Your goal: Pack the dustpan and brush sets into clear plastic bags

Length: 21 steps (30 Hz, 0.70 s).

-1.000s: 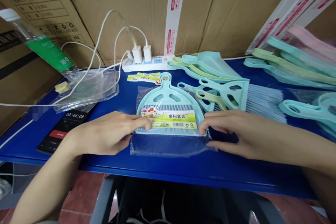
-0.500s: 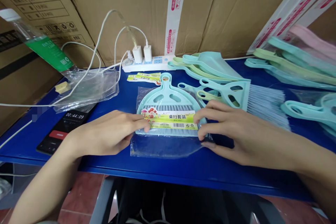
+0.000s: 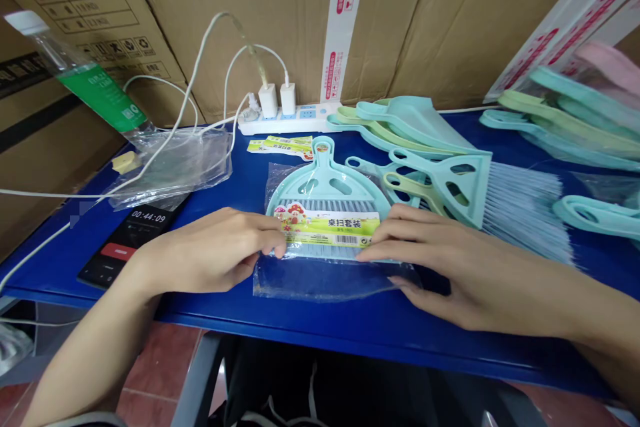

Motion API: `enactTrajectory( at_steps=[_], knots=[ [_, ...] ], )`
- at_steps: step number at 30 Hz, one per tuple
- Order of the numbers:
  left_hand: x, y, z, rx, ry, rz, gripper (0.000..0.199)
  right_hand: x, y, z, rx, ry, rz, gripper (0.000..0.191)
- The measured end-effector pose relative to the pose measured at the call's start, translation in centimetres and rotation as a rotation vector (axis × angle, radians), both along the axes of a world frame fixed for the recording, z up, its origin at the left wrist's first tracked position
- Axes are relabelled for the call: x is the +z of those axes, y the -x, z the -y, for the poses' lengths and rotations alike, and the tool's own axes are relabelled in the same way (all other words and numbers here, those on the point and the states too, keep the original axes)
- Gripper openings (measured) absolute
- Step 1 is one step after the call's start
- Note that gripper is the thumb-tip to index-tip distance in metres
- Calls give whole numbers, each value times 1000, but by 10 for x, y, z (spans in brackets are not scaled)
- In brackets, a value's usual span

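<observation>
**Both hands on the bagged mint dustpan at the table's front edge**

I've got a blue table (image 3: 310, 323) in front of tall cardboard cartons (image 3: 260, 20), with stacks of mint, pale-green and pink plastic dustpans (image 3: 565, 123) on the right. Dead centre, a mint-green plastic dustpan (image 3: 327, 190) and its grey-bristled brush sit in a clear plastic bag (image 3: 325, 280), the bag's loose end lying flat toward me. The left hand (image 3: 210, 250) is narrowly curled, fingertips (image 3: 277, 247) pressing the bag at the left of the yellow-green label card (image 3: 327, 229). The right hand (image 3: 450, 267) is half-spread, gripping the bag's right side between fingers and thumb. Just beyond, a loose mint dustpan and brush (image 3: 440, 187) lie beside the bag, almost touching. Behind it, two small printed cards (image 3: 280, 145) lie flat.
</observation>
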State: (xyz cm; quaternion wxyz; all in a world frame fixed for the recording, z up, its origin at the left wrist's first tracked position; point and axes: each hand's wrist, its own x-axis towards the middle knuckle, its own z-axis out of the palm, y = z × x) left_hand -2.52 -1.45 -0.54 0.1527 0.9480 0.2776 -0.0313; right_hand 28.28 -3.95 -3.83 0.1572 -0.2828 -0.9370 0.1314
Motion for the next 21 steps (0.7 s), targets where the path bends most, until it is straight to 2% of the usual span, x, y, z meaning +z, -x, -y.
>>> enactTrajectory(
  at_steps=[12, 21],
  knots=[
    [2, -3, -1, 16, 55, 25, 29, 1, 1, 0, 9, 96, 11, 27],
    [4, 0, -1, -34, 90, 39, 32, -1, 5, 1, -12, 28, -1, 22]
  ],
)
